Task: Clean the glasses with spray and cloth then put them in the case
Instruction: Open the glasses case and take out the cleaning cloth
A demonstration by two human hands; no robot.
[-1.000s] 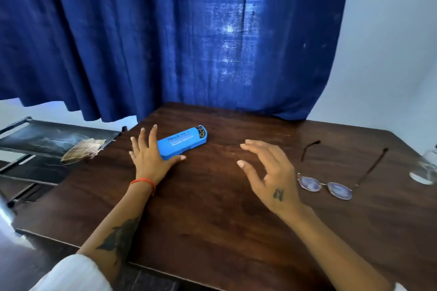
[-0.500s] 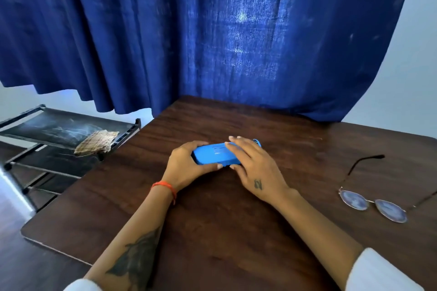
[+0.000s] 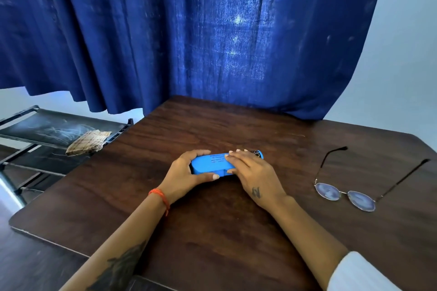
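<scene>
Both hands, left (image 3: 183, 172) and right (image 3: 254, 172), clasped rigid blue plastic case (image 3: 208, 164) on counter (image 3: 212, 231). Thin round-lensed wire glasses (image 3: 345, 194) lay well right of grip: likely fragile; take by frame, not lenses.

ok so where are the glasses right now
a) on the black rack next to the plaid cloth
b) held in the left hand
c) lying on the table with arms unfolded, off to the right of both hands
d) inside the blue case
c: the glasses lie on the table with arms unfolded, right of both hands, while the left hand and right hand hold the blue case.
</scene>
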